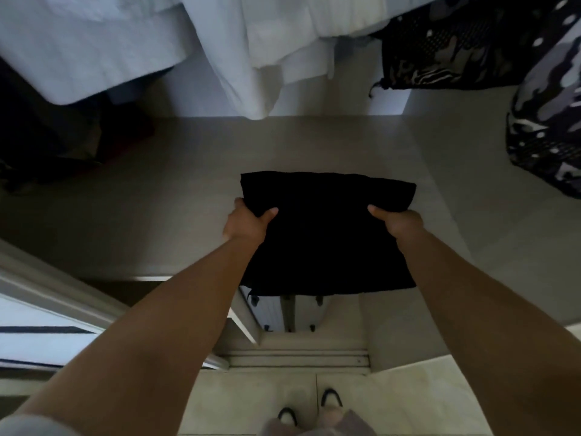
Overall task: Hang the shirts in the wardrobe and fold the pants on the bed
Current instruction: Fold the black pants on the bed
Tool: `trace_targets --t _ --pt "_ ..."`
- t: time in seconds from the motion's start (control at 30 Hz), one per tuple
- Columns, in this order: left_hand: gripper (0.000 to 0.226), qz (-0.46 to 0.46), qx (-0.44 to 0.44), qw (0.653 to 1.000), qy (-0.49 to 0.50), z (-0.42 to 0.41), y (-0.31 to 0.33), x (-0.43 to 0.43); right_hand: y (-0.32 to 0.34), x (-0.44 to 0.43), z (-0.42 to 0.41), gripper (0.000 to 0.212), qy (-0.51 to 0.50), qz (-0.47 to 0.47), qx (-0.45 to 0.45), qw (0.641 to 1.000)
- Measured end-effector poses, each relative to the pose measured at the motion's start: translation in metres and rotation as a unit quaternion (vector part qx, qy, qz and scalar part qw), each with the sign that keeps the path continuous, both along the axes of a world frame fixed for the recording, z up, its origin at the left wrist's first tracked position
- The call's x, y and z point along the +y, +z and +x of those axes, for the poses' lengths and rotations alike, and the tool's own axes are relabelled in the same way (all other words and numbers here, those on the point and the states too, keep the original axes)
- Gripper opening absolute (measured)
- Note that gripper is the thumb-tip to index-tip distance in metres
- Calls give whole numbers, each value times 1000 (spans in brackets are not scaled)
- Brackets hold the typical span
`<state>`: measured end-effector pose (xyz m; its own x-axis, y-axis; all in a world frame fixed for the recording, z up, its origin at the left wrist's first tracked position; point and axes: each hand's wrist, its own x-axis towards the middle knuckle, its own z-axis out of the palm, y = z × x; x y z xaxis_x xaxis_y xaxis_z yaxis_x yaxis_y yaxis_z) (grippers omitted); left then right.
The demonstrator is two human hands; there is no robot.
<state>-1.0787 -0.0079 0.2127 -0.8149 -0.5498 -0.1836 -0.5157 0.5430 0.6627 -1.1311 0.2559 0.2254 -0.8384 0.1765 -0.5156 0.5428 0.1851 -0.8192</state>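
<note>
Stowing step, likely: folded black garment (327, 240) clasped by left hand (248, 223) and right hand (401, 223) at wardrobe shelf (173, 184); next calls for lowering flat, releasing.

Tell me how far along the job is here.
Looks done: white shirts and a patterned garment hang above the wardrobe shelf. In hand: the left hand and right hand grip a folded black garment, likely pants, over that shelf. Left: setting it down. The bed is out of view, so remaining clothes cannot be judged.
</note>
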Motion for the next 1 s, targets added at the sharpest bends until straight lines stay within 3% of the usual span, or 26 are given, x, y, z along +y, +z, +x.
trace_targets --t 0.07,0.13,0.2,0.23,0.3,0.33,0.43,0.53,0.6,0.7,0.87,1.0 --pt "87 -39 49 997 34 4 6 6 0 -3 -3 90 -1 60 17 998" --pt "85 -180 132 974 -26 12 11 14 1 -9 -4 104 4 235 46 971" --pt "71 -293 173 915 -218 25 10 26 5 -17 4 102 61 450 118 883" --pt "71 -309 149 882 -323 32 9 31 5 -21 8 92 110 523 186 824" --pt "94 -317 36 834 -451 42 4 38 5 -27 18 65 229 555 322 732" --pt "104 -322 -5 821 -471 45 0 38 4 -29 24 51 293 531 357 711" --pt "111 -358 -52 796 -485 44 -10 38 3 -32 40 34 405 452 361 708" --pt "105 -381 -72 785 -484 40 -12 42 5 -28 51 70 438 459 310 708" --pt "103 -395 -76 781 -478 38 -15 44 3 -23 61 96 504 482 275 662" --pt "101 -400 -72 779 -478 28 -17 43 -7 -16 64 104 571 507 247 597" --pt "97 -396 -75 776 -486 -3 -16 48 -9 -7 37 85 535 479 260 646" --pt "82 -403 -88 781 -468 -32 -11 65 -9 4 9 73 517 496 257 649"
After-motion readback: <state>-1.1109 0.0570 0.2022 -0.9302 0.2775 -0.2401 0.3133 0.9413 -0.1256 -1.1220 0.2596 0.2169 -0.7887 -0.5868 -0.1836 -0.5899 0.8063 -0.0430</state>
